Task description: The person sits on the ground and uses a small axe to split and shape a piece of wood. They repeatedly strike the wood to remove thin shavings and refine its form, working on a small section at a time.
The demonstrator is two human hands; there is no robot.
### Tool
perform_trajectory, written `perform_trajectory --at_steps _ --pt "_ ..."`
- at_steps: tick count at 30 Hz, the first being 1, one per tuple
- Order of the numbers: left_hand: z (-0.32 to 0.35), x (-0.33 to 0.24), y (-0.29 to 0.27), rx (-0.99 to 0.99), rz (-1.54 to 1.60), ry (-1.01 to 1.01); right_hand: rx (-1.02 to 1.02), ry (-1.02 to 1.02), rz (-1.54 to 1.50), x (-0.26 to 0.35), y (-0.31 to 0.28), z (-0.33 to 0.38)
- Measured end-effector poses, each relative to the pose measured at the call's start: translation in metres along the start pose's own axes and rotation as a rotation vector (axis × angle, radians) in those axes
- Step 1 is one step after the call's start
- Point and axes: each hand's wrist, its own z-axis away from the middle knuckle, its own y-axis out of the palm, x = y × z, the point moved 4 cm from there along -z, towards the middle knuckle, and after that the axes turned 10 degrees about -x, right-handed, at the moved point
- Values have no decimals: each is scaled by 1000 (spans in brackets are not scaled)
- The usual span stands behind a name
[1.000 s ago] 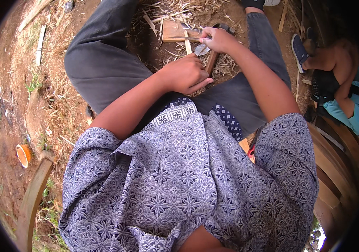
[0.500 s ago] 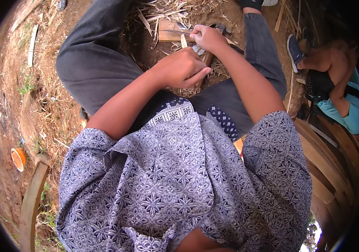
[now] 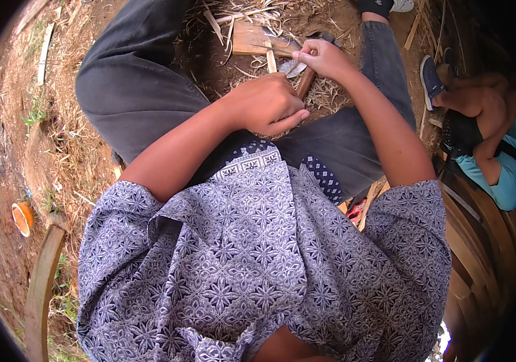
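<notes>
My left hand (image 3: 265, 104) is closed in a fist between my knees, and a thin strip of pale wood (image 3: 271, 61) sticks up beyond its knuckles. To the right and a little farther off, my right hand (image 3: 325, 59) pinches a knife whose narrow blade (image 3: 273, 48) points left, above the strip's upper end. The knife's handle is mostly hidden by my fingers. Under the blade lies a flat wooden board (image 3: 250, 37) on the ground. A tool with a brown wooden handle (image 3: 306, 83) lies just below my right hand; its dark head is partly covered.
Wood shavings (image 3: 258, 13) litter the soil around the board. My legs (image 3: 131, 90) frame the work on both sides. At the right sits another person in blue shoes (image 3: 430, 81), near stacked wooden planks (image 3: 472, 253). An orange bowl-like object (image 3: 22, 218) lies far left.
My right hand has shifted to the right with the knife, away from the strip. My left hand has barely moved, still gripping the strip. The view has tilted slightly.
</notes>
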Motion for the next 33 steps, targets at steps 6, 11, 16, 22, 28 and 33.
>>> perform_trajectory --at_steps 6,11,16,22,28,33 --pt "-3 -6 4 64 -17 -4 -10 -19 1 -10 16 -4" --pt "-3 -9 7 68 -40 -3 -123 5 60 -6 24 9" --pt "-2 -4 6 27 24 -29 -149 77 -41 -1 37 7" --pt "-4 -5 0 -17 2 0 -171 204 -104 -1 60 -22" --pt "-1 -3 1 -10 43 -56 -65 160 -82 -10 19 -4" --pt "0 -3 2 2 80 -76 -20 -12 -8 -6 4 12"
